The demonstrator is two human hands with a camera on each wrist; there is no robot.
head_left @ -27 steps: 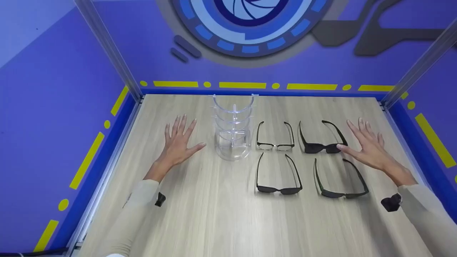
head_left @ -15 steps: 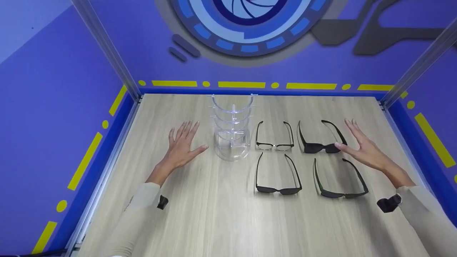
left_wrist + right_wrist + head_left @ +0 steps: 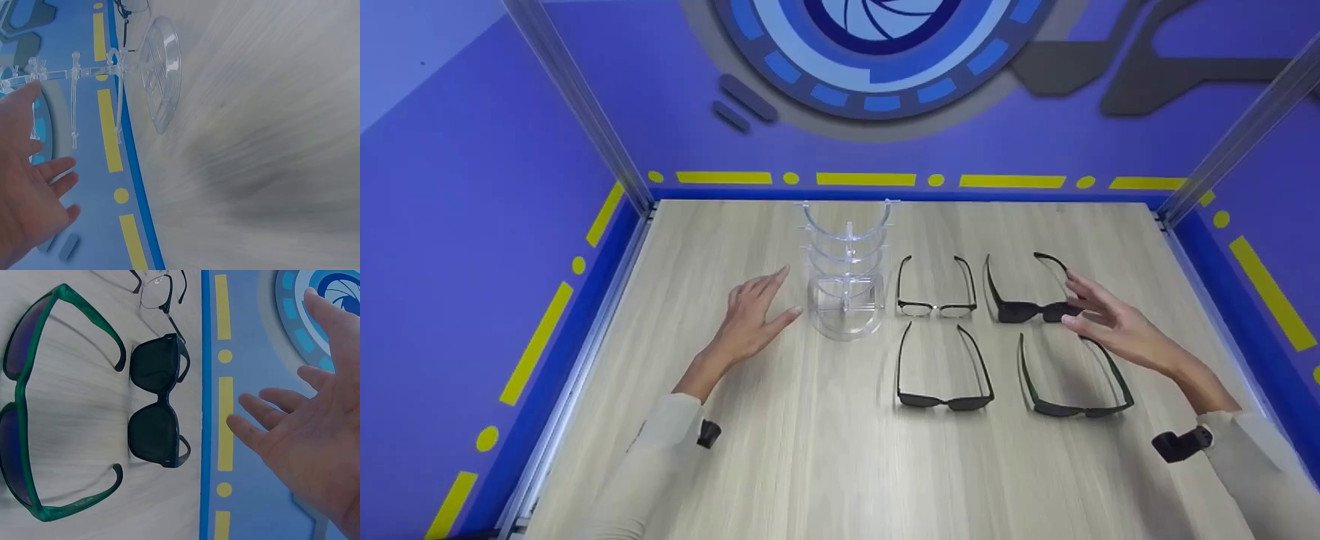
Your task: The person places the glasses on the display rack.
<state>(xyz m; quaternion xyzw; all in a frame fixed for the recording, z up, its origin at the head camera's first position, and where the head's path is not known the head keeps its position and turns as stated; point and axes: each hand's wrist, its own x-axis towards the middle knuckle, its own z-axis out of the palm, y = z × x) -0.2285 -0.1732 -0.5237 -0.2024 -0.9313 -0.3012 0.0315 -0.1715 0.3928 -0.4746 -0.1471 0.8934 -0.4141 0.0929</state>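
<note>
A clear plastic glasses stand (image 3: 847, 259) with several curved tiers stands upright left of the table's middle. My left hand (image 3: 750, 321) hovers just left of it, holding nothing, fingers loosely bent; the left wrist view shows the stand's base (image 3: 163, 73) beyond the hand. My right hand (image 3: 1125, 330) is empty too, its fingertips at the right side of the black sunglasses (image 3: 1018, 312), partly covering them in the head view. In front of these lie green-framed sunglasses (image 3: 22, 391). Whether the right fingers touch anything, I cannot tell.
Between stand and right hand lie clear-lensed glasses (image 3: 915, 309) with dark upper rims, and dark sunglasses (image 3: 965, 403) nearer the front. All temples are unfolded, pointing to the back. Blue panels (image 3: 720, 150) and metal posts (image 3: 585, 105) enclose the wooden table (image 3: 840, 465).
My left hand has shifted a little right, toward the stand, its spread fingers drawing together. The right hand's fingers have closed up and bent, moving left over the black sunglasses. The eyewear stays put.
</note>
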